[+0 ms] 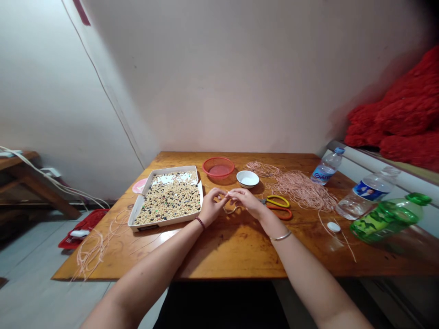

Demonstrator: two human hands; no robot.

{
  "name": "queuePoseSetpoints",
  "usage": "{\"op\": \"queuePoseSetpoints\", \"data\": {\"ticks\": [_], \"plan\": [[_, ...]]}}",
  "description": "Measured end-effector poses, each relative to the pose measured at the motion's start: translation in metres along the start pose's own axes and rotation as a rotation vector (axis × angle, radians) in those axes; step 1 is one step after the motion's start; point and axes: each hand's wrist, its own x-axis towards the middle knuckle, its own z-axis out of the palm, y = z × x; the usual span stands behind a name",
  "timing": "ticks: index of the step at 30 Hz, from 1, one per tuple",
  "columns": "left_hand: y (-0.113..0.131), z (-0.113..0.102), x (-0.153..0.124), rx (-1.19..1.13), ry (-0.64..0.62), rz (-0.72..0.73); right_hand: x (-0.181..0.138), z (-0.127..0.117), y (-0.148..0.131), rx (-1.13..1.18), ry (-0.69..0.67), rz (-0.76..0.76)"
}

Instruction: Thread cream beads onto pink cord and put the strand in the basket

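Observation:
My left hand (212,206) and my right hand (247,201) meet over the middle of the wooden table (219,256), fingertips pinched close together. Between them they hold a beaded cord (232,210), whose tan loop hangs just below the fingers. Its ends are hidden in the fingertips. To the left of my left hand lies a shallow white box (164,222) with many small beads (169,198), mostly cream with dark ones mixed in. Scissors (279,207) with yellow and orange handles rest beside my right hand, their blades partly behind it.
Behind my hands stand a red basket (218,168) and a white bowl (247,178). Tangled pink cord (302,189) spreads to the right, near two clear bottles (365,192) and a green bottle (391,219). More loose cord (91,253) hangs over the left edge.

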Motion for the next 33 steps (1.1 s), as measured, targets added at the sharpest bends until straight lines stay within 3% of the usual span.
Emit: {"op": "queuePoseSetpoints", "data": {"ticks": [6, 13, 33], "plan": [[0.0047, -0.0034, -0.0003, 0.012, -0.019, 0.003, 0.0024, -0.0024, -0.0014, 0.088, 0.124, 0.021], [0.0069, -0.0003, -0.0036, -0.018, -0.058, -0.051, 0.0008, -0.0027, -0.0045, 0.122, 0.114, 0.045], [0.0021, -0.0040, -0.0019, 0.201, -0.028, 0.056, 0.0018, -0.0055, -0.0033, 0.134, 0.190, 0.022]]}}
